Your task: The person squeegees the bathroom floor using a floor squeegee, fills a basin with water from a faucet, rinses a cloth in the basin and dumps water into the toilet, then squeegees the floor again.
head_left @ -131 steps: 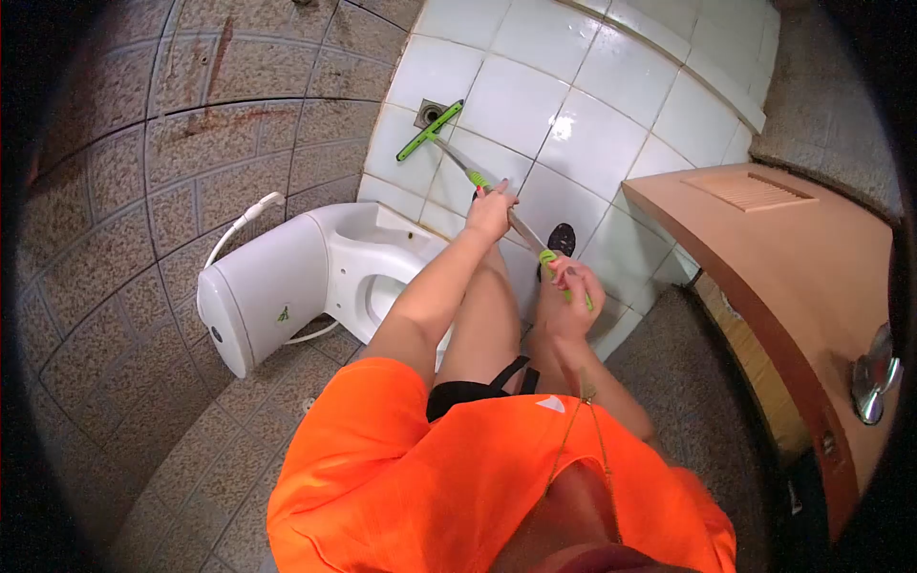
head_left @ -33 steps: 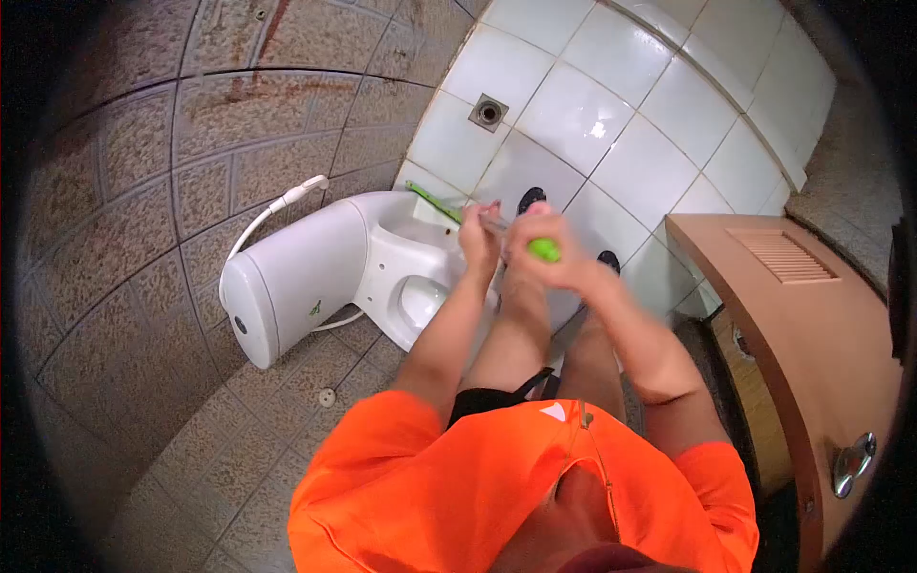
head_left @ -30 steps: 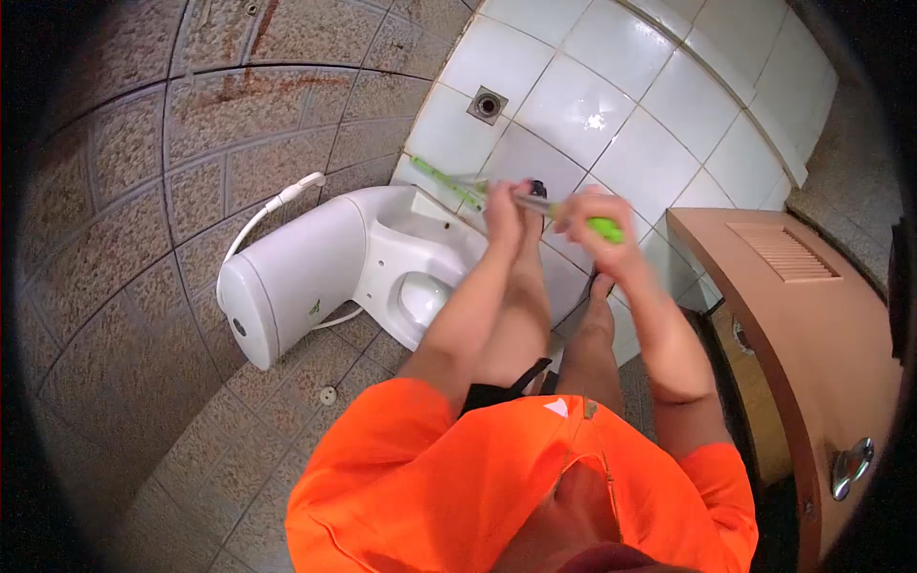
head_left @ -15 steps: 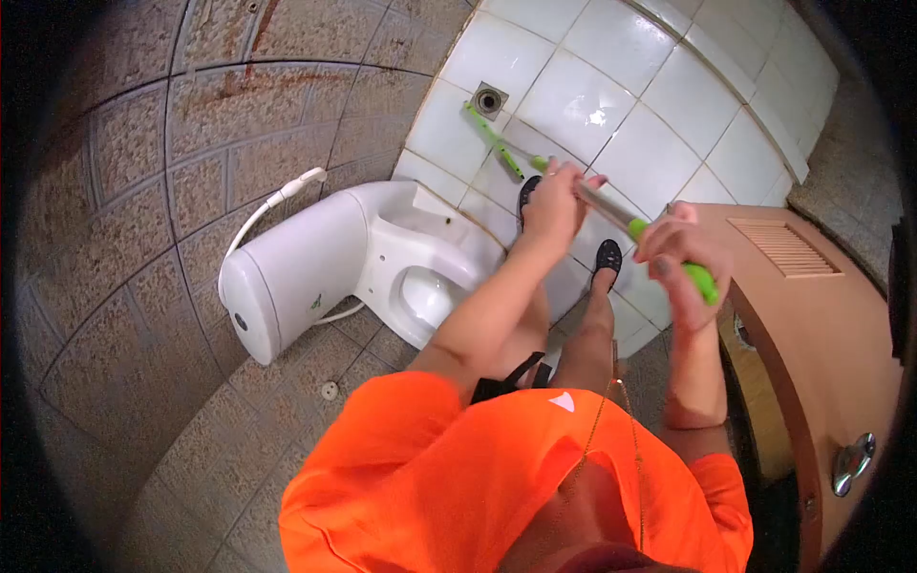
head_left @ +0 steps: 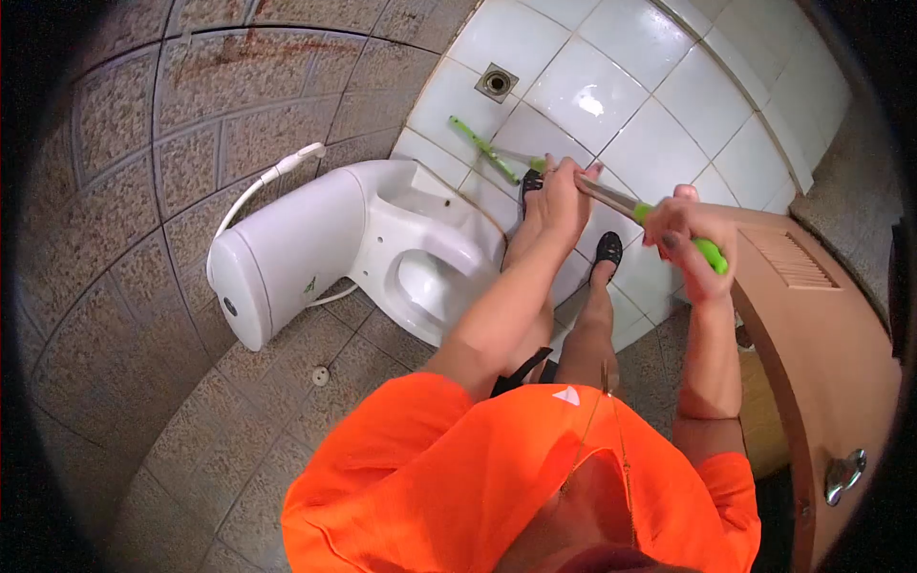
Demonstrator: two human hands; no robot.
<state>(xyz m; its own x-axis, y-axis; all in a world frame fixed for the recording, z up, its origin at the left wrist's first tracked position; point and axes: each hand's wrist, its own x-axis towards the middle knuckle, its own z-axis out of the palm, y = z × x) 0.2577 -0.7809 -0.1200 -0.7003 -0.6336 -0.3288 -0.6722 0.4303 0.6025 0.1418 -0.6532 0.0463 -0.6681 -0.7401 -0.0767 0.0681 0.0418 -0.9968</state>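
A long-handled floor squeegee (head_left: 616,199) runs slantwise across the view, with a metal pole and green parts. Its narrow green head (head_left: 484,149) rests on the white floor tiles, close to my left foot. My left hand (head_left: 562,202) is closed around the pole partway down, thumb along it; some of its fingers are hidden. Higher up, my right hand (head_left: 695,244) wraps the green grip at the upper end, and the grip's tip sticks out past the palm. A square floor drain (head_left: 497,83) lies a short way beyond the squeegee head.
A white toilet (head_left: 296,248) stands at the left against a rough tiled wall (head_left: 287,86). On the right is a brown door (head_left: 821,334) with a vent and metal handle. A raised tiled ledge (head_left: 735,72) crosses the upper right. Dark shoes (head_left: 608,247) are on my feet.
The squeegee head has slid away from the drain, back toward my feet. Both hands keep their hold on the pole and grip. The camera view has shifted slightly.
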